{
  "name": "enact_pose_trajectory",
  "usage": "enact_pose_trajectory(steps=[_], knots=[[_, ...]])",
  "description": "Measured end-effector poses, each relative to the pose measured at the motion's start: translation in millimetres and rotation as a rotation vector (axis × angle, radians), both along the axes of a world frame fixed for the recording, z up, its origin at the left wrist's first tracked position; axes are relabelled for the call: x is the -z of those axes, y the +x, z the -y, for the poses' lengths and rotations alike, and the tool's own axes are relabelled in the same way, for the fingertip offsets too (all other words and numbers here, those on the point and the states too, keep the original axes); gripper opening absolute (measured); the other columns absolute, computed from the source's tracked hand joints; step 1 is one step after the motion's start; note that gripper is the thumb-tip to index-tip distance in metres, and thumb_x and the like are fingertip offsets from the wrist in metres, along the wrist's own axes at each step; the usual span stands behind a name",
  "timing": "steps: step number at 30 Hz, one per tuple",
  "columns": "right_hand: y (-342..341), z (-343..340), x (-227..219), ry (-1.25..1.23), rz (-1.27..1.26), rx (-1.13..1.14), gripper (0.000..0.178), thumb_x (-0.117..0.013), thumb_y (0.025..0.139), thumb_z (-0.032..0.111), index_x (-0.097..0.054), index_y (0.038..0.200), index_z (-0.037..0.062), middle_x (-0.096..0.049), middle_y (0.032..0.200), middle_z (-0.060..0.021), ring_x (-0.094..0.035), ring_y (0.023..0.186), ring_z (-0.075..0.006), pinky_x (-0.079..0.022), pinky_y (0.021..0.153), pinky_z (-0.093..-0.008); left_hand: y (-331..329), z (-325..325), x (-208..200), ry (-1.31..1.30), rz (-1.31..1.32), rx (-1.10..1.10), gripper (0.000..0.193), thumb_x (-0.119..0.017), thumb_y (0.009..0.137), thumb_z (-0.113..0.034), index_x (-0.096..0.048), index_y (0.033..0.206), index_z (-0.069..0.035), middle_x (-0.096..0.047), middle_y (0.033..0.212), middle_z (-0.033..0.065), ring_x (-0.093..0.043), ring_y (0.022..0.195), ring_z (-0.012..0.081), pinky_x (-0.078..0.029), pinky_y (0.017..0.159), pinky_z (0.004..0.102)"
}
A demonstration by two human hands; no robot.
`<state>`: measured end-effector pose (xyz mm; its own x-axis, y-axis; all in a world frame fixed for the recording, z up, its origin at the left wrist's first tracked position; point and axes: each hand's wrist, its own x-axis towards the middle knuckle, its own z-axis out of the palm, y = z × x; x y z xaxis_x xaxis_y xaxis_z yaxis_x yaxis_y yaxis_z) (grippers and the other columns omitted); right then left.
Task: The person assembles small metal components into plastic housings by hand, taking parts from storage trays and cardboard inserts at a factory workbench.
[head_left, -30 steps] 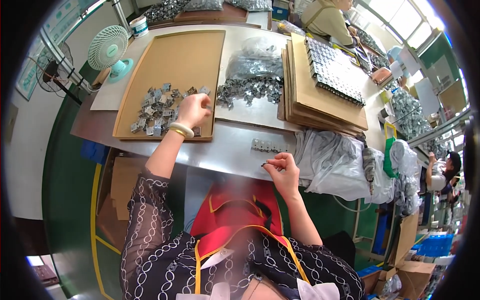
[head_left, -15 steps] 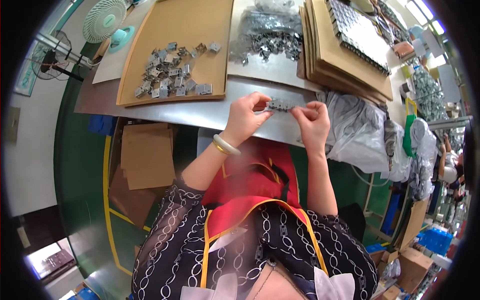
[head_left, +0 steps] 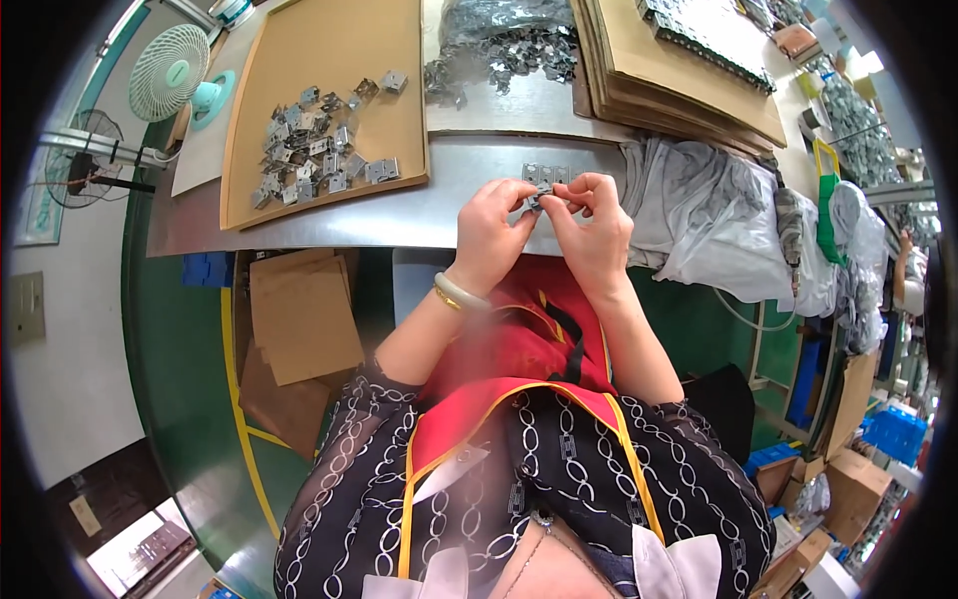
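Observation:
My left hand (head_left: 492, 228) and my right hand (head_left: 593, 232) meet above the near edge of the steel table, fingers pinched together. Between their fingertips is a small silvery metal bracket (head_left: 537, 198), partly covered by the fingers. Just beyond the fingertips lies a short row of metal pieces (head_left: 548, 173); whether it touches the bracket, I cannot tell. To the left, a shallow cardboard tray (head_left: 329, 60) holds a loose pile of similar metal brackets (head_left: 311, 150). Farther back, a heap of small dark metal parts (head_left: 509, 58) spills from a clear plastic bag (head_left: 504, 18).
Stacked cardboard sheets (head_left: 689, 95) stand at the back right, with a tray of metal parts (head_left: 704, 40) on top. Grey cloth and plastic wrapping (head_left: 714, 215) hang over the right table edge, beside a power screwdriver (head_left: 788, 225). A green fan (head_left: 175, 75) stands far left.
My hands have come closer together, the right one moving left. The row of metal pieces, earlier between my fingers, now shows beyond them. The view has shifted slightly.

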<state>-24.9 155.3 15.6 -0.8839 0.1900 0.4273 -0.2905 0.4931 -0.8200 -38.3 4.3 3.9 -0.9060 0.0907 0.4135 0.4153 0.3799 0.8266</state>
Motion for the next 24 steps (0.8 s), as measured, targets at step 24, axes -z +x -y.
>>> enact_pose_trajectory(steps=[24], knots=[[-8,-15,-6,0.114,0.162,-0.104,0.024,-0.076,0.083,0.009,-0.058,0.098,0.0027,-0.071,0.084,-0.0132,-0.072,0.073,-0.0249,-0.058,0.068,-0.0357,2,-14,19,0.155,-0.029,0.010,0.026,-0.077,0.076,0.006,-0.071,0.100,-0.003,-0.072,0.109,0.0143,-0.072,0.101,0.0273,-0.062,0.085,0.0352]])
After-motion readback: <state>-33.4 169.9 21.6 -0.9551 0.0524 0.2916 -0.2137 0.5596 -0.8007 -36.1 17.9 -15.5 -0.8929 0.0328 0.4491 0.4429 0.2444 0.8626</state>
